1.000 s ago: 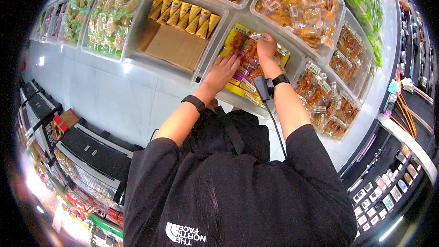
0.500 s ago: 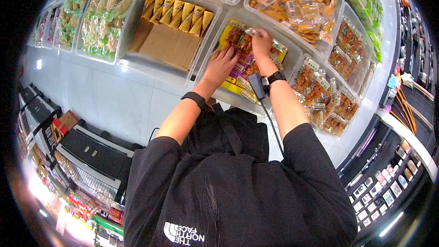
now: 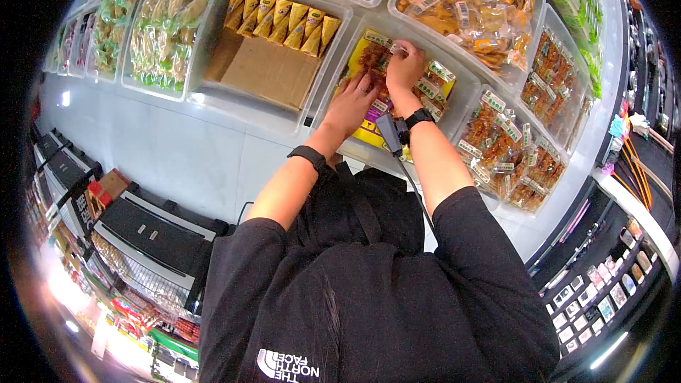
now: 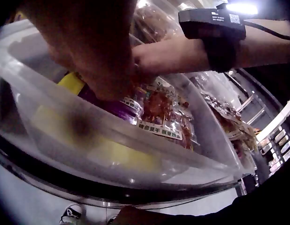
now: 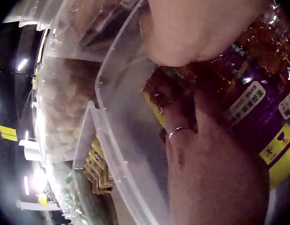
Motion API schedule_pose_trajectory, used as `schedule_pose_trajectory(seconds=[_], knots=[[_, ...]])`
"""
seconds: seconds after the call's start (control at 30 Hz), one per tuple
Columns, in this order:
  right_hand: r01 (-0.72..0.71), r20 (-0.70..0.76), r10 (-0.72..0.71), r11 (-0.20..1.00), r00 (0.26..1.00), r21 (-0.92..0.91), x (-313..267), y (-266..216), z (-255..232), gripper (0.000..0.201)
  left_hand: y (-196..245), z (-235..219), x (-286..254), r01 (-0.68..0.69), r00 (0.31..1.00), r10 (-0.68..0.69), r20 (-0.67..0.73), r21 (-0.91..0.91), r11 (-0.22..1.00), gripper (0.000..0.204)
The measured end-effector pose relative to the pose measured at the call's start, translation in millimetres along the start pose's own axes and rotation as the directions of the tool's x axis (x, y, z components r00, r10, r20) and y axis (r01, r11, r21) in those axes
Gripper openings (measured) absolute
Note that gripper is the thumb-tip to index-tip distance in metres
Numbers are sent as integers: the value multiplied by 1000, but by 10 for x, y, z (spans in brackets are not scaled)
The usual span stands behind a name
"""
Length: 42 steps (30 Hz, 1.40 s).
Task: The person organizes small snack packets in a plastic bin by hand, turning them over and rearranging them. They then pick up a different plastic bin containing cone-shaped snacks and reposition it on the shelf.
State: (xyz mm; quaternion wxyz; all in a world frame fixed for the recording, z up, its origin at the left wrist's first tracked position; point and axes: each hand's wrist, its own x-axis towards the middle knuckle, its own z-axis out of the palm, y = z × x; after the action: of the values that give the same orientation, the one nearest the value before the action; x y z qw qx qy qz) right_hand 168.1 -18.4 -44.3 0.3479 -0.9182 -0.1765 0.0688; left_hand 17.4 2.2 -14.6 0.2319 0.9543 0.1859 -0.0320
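Note:
Labelled clear packets of reddish-brown food (image 3: 374,58) lie on a yellow and purple package (image 3: 367,132) in a translucent bin (image 3: 461,103). My left hand (image 3: 350,105), with a ring, rests on the packets at the left side, fingers extended; the right wrist view shows this hand (image 5: 215,159) too. Beside it, my right hand (image 3: 406,71) pinches the labelled edge of a packet near the bin's far side. In the left wrist view, my left hand (image 4: 96,51) hides much of the contents, while a labelled packet (image 4: 161,129) shows near the bin wall (image 4: 192,161).
Left of this bin stands another bin with golden cone packs (image 3: 280,21) and brown cardboard (image 3: 269,74). Bins of orange-brown packets (image 3: 461,0) and more labelled packets (image 3: 507,149) adjoin at the back and right. A dark display rack (image 3: 603,276) stands at the right.
My right hand has shifted slightly left across the packets, and more labels show to its right. My left hand has moved a little farther into the bin. The head view has shifted slightly.

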Motion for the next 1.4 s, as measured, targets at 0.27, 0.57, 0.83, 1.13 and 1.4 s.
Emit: schedule_pose_trajectory(seconds=[0.27,0.57,0.83,1.13,1.4], knots=[[320,22,-330,893,944,-317,-15,-5,-90,16,-6,-46,-7,-38,997,37,-62,-15,999,37],[368,111,-352,870,930,-328,-52,-11,-223,22,4,-10,-27,-56,997,56,-54,7,998,41],[415,165,-381,810,910,-414,-221,-32,-363,34,4,-40,-39,-107,993,104,51,58,993,47],[544,289,-468,783,835,-302,-395,88,-451,41,-17,40,-35,-76,997,76,-3,44,996,49],[349,231,-287,887,930,-303,-10,-8,-376,36,-1,19,-59,-81,997,81,-2,49,996,50]])
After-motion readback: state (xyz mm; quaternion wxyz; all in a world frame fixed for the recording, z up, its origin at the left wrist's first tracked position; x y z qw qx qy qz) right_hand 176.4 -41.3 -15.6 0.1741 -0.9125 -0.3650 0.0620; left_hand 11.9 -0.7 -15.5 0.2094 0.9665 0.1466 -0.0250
